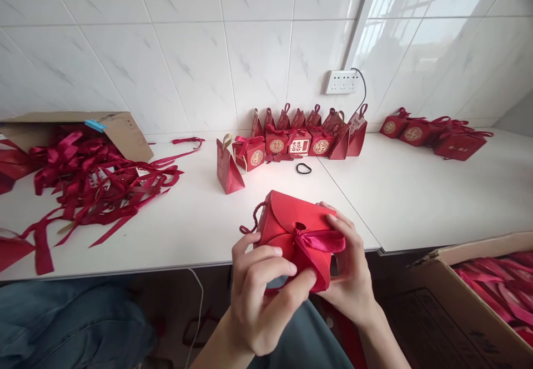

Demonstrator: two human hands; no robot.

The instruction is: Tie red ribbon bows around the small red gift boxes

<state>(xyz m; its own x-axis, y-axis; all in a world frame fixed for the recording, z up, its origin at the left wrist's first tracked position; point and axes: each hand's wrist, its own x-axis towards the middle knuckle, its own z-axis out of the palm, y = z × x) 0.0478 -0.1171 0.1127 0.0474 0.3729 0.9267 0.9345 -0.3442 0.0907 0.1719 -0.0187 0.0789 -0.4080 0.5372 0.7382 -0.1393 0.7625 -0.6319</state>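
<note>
A red gift box (287, 213) with curved overlapping flaps is held between my two hands at the table's front edge. Dark pink ribbon (322, 241) comes out through the hole where its flaps meet. My left hand (260, 291) grips the near left side, its fingertips pressing on the flaps. Around the right side curls my right hand (350, 269), with fingers along the upper edge and part of the palm underneath. A twisted dark red cord (252, 222) loops out at the box's left corner.
Several finished red boxes (287, 144) line the wall, with more boxes (435, 134) at right. A heap of ribbons (100, 175) spills from a carton (125, 136) at left. A filled carton (449, 286) stands front right. A black hair tie (303, 168) lies mid-table.
</note>
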